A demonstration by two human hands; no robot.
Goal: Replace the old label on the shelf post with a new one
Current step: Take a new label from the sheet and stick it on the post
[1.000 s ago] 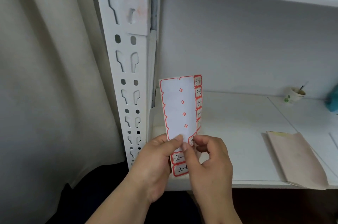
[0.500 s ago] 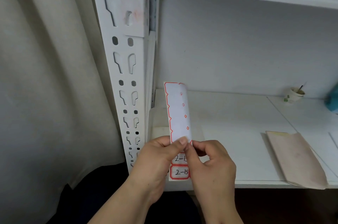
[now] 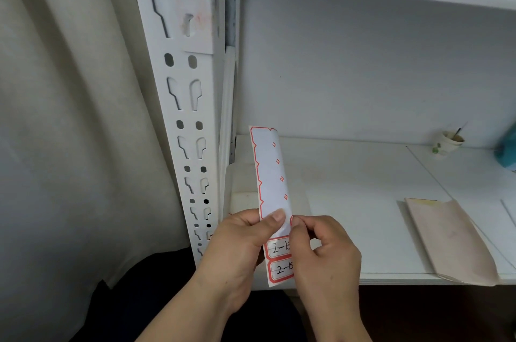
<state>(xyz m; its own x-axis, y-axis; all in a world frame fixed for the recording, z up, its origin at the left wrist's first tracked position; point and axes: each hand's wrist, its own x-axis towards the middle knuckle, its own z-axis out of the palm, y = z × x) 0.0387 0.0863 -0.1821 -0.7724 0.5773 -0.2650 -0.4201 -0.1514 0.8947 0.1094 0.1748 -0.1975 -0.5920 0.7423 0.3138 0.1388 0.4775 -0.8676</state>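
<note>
A white label sheet (image 3: pixel 270 174) with red borders stands upright in front of the shelf. Most of its labels are peeled off; two handwritten ones, "2-13" (image 3: pixel 280 247) and "2-15" (image 3: pixel 282 269), remain at its lower end. My left hand (image 3: pixel 237 252) grips the sheet, thumb pressed on its front. My right hand (image 3: pixel 326 255) pinches the sheet's right edge with thumb and forefinger. The white perforated shelf post (image 3: pixel 184 107) rises to the left; faint reddish residue (image 3: pixel 201 19) marks it near the top.
A beige curtain (image 3: pixel 69 118) hangs left of the post. On the white shelf board (image 3: pixel 349 202) lie a tan paper sleeve (image 3: pixel 449 241), a paper cup (image 3: pixel 449 143) with a stick, and a teal object (image 3: pixel 506 152) at the far right.
The sheet turned from facing me to edge-on, so its right column of labels went out of sight. Both hands kept their hold and stayed nearly in place.
</note>
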